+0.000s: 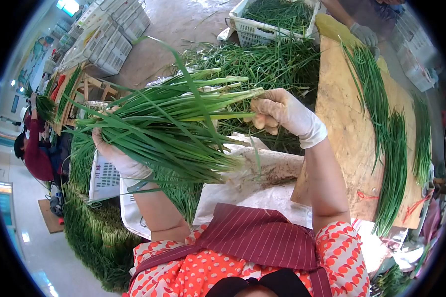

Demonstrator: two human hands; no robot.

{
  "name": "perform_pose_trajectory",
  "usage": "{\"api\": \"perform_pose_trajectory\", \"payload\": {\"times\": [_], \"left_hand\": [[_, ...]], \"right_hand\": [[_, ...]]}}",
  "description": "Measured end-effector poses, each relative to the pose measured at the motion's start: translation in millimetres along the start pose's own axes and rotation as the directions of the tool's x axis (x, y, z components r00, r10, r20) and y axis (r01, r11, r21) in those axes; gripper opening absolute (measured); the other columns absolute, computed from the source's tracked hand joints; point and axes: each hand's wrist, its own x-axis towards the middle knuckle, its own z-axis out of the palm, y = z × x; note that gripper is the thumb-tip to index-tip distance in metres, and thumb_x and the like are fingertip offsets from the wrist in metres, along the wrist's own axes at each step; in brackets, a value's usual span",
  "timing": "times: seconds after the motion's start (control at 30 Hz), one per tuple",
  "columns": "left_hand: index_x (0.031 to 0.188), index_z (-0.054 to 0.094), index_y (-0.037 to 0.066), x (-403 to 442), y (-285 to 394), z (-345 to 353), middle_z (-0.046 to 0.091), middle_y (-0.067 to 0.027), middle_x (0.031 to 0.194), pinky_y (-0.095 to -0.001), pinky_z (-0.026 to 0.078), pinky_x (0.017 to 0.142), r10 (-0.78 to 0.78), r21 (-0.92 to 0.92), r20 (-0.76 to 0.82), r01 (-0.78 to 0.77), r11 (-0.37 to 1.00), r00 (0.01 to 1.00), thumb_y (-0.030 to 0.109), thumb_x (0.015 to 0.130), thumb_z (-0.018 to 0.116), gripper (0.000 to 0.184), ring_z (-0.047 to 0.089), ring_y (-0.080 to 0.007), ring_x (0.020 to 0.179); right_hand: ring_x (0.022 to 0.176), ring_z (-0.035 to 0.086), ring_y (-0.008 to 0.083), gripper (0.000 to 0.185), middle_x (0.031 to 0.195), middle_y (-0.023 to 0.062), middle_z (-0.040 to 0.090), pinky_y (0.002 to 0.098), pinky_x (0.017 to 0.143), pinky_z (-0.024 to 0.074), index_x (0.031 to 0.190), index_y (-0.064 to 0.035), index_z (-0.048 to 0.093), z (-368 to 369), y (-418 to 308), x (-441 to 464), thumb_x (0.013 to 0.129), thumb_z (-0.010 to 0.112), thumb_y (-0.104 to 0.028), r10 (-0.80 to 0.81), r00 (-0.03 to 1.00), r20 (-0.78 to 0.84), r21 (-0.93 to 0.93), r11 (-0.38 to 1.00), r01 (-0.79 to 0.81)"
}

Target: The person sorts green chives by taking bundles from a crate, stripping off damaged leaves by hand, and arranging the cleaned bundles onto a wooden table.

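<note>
My left hand (118,154), in a white glove, is wrapped under a large loose bunch of garlic chives (163,123) at its leafy end. The bunch is held up in front of me, with its pale stem ends pointing right. My right hand (285,114), also in a white glove, pinches the stem ends of a few chives at the right side of the bunch. One long leaf arches above the rest. Below and behind lies a big pile of loose chives (262,64), and my arms pass over a white plastic sheet (252,188).
At right, a wooden board (347,128) carries several chive bundles (394,163) and red ties. A co-worker's gloved hand (364,34) is at its far end. A white crate (267,32) of chives stands behind; stacked crates (111,47) are at upper left. Another person (37,153) works at left.
</note>
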Motion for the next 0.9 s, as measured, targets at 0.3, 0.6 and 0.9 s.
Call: {"api": "perform_pose_trajectory", "payload": {"times": [0.3,0.6,0.9], "left_hand": [[0.097,0.053,0.009,3,-5,9,0.055,-0.0029,0.095,-0.0370,0.042,0.089,0.054,0.073,-0.170,-0.042,0.996,0.984,0.021,0.083,0.046,0.020,0.052,-0.0187,0.093],[0.095,0.053,0.005,10,11,-10,0.055,-0.0074,0.094,-0.0385,0.041,0.090,0.060,-0.044,-0.035,-0.062,0.997,0.998,0.023,0.084,0.043,0.024,0.052,-0.0209,0.095],[0.101,0.055,0.004,16,6,-12,0.058,-0.0074,0.099,-0.0363,0.044,0.087,0.062,-0.071,0.016,-0.060,0.996,0.998,0.019,0.088,0.042,0.024,0.055,-0.0208,0.093]], "right_hand": [[0.046,0.044,0.0064,0.029,0.064,0.0027,0.056,0.0202,0.042,0.0372,0.100,0.0046,0.056,-34,2,-31,0.086,0.054,-0.021,-0.092,0.981,-0.172,-0.045,0.995,0.085],[0.069,0.056,0.0146,0.023,0.079,0.0092,0.061,0.0255,0.071,0.0470,0.104,-0.0017,0.058,-88,-13,-18,0.088,0.056,-0.017,-0.503,0.439,-0.744,-0.303,0.841,0.449],[0.075,0.062,0.0203,0.026,0.085,0.0119,0.067,0.0290,0.075,0.0466,0.097,-0.0079,0.067,25,-8,48,0.072,0.070,-0.013,-0.581,0.809,0.093,-0.880,0.333,0.340]]}}
